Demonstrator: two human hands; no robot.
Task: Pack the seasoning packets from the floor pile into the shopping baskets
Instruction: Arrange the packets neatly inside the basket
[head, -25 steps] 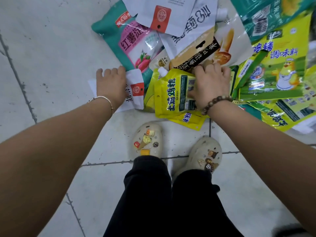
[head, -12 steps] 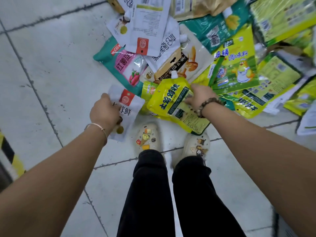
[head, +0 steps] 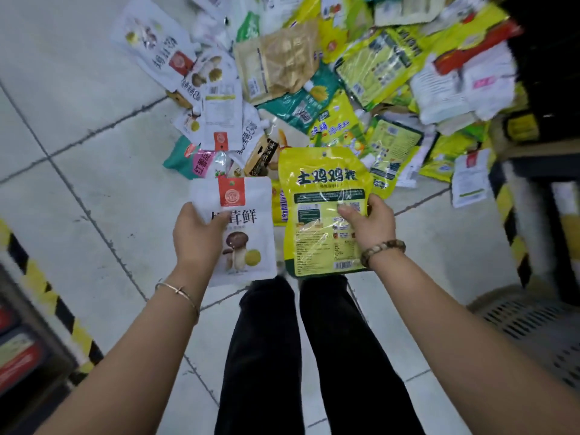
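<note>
Holding two packets above the tiled floor (head: 78, 136), one in each of the hands. Pinching the white mushroom seasoning packet (head: 244, 221) with the left hand (head: 196, 237): thumb laid across the front, other fingers hidden behind. Gripping the yellow chicken seasoning packet (head: 323, 189) with the right hand (head: 370, 224) at the right edge, thumb on the front, fingers curled behind. Both kept side by side, nearly touching, long axes running from near to far, printed faces toward the camera. Both raised clear of the floor pile (head: 314, 89), spread far and to the right, with many packets overlapped there.

At the near right, a grey perforated basket (head: 533, 321), only partly in view; probably the place for packing. Lying much nearer to the right hand than to the left, so likely best to swing the yellow packet first, rightward and toward near. For the white packet, probably need to cross over the legs (head: 266, 340) to reach the same basket. At the near left only a black-and-yellow striped edge (head: 40, 277) and something dark and blurred; cannot tell if another basket there.
</note>
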